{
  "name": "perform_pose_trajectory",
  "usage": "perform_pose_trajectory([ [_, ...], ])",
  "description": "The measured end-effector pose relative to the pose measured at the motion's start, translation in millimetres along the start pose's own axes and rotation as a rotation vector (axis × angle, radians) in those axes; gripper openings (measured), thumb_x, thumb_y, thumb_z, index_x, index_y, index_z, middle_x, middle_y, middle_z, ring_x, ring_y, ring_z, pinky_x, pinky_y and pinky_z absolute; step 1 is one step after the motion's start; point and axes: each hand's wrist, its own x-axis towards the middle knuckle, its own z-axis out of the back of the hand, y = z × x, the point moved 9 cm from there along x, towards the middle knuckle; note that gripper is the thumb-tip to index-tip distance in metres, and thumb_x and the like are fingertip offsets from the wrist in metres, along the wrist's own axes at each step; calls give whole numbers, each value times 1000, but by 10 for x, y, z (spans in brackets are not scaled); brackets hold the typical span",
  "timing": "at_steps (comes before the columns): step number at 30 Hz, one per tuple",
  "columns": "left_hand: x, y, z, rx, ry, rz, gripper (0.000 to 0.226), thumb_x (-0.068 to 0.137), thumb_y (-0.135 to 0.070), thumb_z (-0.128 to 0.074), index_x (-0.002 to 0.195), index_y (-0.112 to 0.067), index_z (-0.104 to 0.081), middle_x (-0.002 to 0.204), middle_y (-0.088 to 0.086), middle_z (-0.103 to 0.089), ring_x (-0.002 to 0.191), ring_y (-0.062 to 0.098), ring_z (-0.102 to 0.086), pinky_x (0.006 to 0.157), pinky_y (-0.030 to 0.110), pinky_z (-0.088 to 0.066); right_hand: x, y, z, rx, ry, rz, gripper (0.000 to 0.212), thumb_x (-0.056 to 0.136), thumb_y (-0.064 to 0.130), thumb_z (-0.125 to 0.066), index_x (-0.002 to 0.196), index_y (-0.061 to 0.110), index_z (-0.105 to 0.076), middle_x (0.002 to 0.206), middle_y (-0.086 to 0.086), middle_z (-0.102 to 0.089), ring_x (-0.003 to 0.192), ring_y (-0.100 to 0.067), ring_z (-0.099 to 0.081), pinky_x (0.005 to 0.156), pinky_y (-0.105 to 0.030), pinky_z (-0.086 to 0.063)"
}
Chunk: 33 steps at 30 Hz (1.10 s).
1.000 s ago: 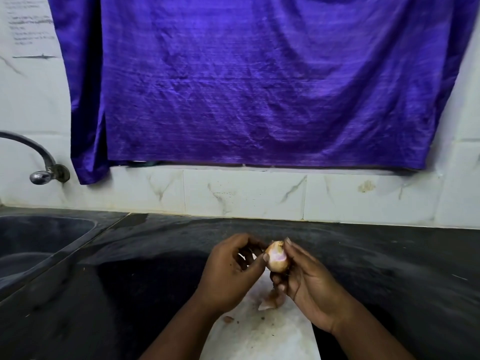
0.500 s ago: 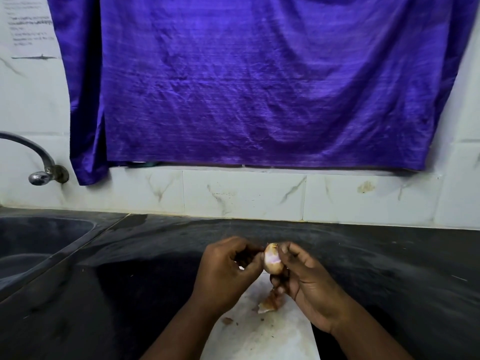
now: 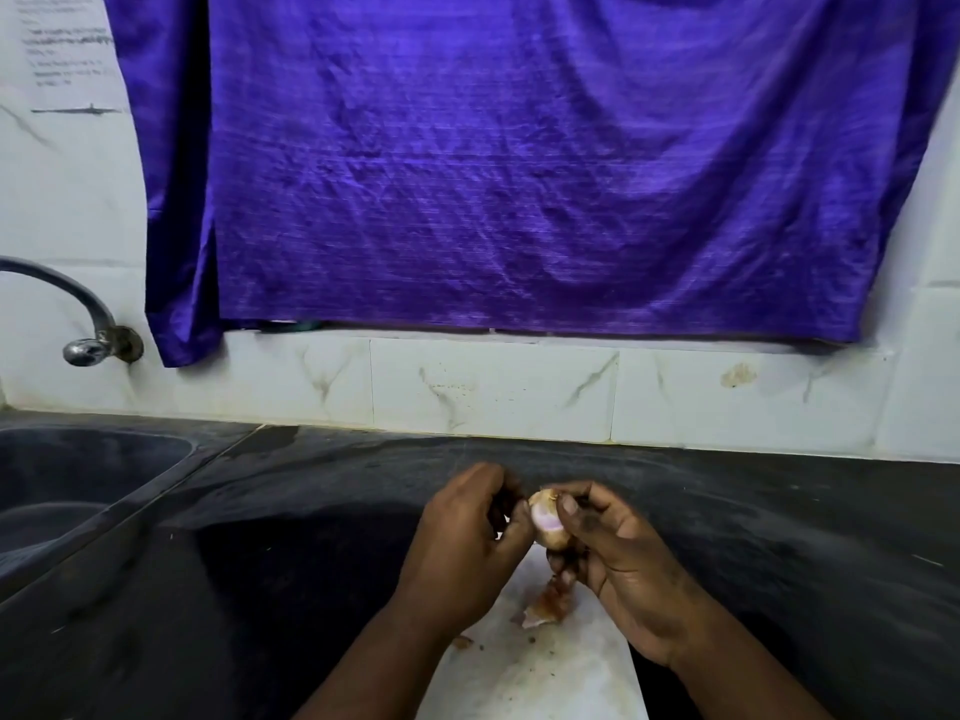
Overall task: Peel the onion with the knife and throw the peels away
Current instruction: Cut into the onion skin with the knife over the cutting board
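A small onion (image 3: 546, 518), partly peeled with pale purple flesh showing, is held between both hands above a white cutting board (image 3: 545, 672). My right hand (image 3: 618, 558) grips it from the right, thumb on its front. My left hand (image 3: 465, 543) pinches its left side with thumb and fingers. Loose brownish peels (image 3: 548, 605) lie on the board just below the onion. No knife is visible in either hand.
The board rests on a dark stone counter (image 3: 779, 537). A dark sink (image 3: 72, 485) with a metal tap (image 3: 83, 324) is at the left. A purple cloth (image 3: 519, 163) hangs on the white tiled wall behind.
The onion has been turned between the fingers, and my right thumb has slid onto its front. Both hands stay above the board in about the same place.
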Motion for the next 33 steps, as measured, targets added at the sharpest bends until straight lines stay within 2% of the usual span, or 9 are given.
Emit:
perform_pose_trajectory([
  [4, 14, 81, -36, -192, 32, 89, 10, 93, -15, -67, 86, -23, -67, 83, -6, -67, 73, 13, -62, 63, 33, -52, -2, 3, 21, 10, -3, -2, 34, 80, 32, -75, 107, 11, -74, 90, -16, -72, 60, -19, -59, 56, -29, -50],
  [6, 9, 109, -68, -325, 53, 138, 11, 97, -12, -67, 90, -21, -69, 87, -3, -72, 77, 13, -68, 67, 36, -56, 5, 17, 28, 5, -5, 9, 49, 74, 44, -84, 110, 11, -73, 88, -15, -72, 60, -19, -59, 55, -28, -50],
  [8, -3, 101, -93, -389, 66, 155, 3, 97, -19, -71, 96, -22, -70, 93, -4, -74, 83, 13, -71, 69, 33, -58, 4, 36, 25, 4, -5, 21, 63, 67, 51, -88, 111, 10, -73, 87, -13, -72, 61, -18, -58, 55, -27, -49],
  [12, 8, 167, -134, -483, 58, 177, 5, 92, -13, -76, 92, -16, -72, 94, 5, -76, 88, 20, -72, 75, 39, -60, -14, 37, 27, 39, -6, 1, 41, 82, 33, -72, 113, 7, -71, 86, -15, -70, 61, -19, -57, 55, -28, -47],
  [15, 22, 207, -120, -532, 29, 173, 6, 92, -7, -74, 88, -11, -73, 90, 12, -75, 86, 32, -71, 75, 45, -60, -24, 34, 7, 48, 4, -3, 38, 85, 27, -66, 114, 4, -69, 86, -17, -70, 60, -20, -56, 54, -27, -48],
  [21, 7, 125, -92, -477, -24, 130, 11, 97, 1, -65, 90, -5, -71, 87, 11, -72, 78, 15, -70, 68, 19, -57, -21, 34, -6, 48, -5, 0, 36, 81, 27, -69, 111, 7, -72, 91, -18, -73, 63, -21, -61, 56, -28, -53],
  [26, -9, 197, -164, -582, 0, 198, 13, 102, -5, -60, 91, -4, -65, 84, 13, -69, 73, 13, -64, 67, 27, -55, -23, 40, -17, 48, 14, 10, 39, 80, 28, -78, 114, 9, -73, 98, -20, -75, 68, -23, -66, 60, -30, -55],
  [29, -13, 239, -196, -648, 19, 240, 19, 100, -18, -58, 91, -1, -62, 80, 4, -68, 71, 13, -62, 66, 26, -54, -8, 40, -8, 58, 29, 24, 58, 67, 39, -89, 114, 10, -72, 102, -22, -75, 70, -26, -68, 60, -29, -55],
  [33, -14, 323, -213, -789, -3, 348, 17, 105, -6, -54, 91, 0, -62, 80, 7, -70, 70, 19, -61, 64, 28, -54, -6, 26, -18, 86, 60, 19, 64, 61, 36, -94, 114, 9, -71, 106, -24, -75, 74, -29, -70, 62, -29, -58],
])
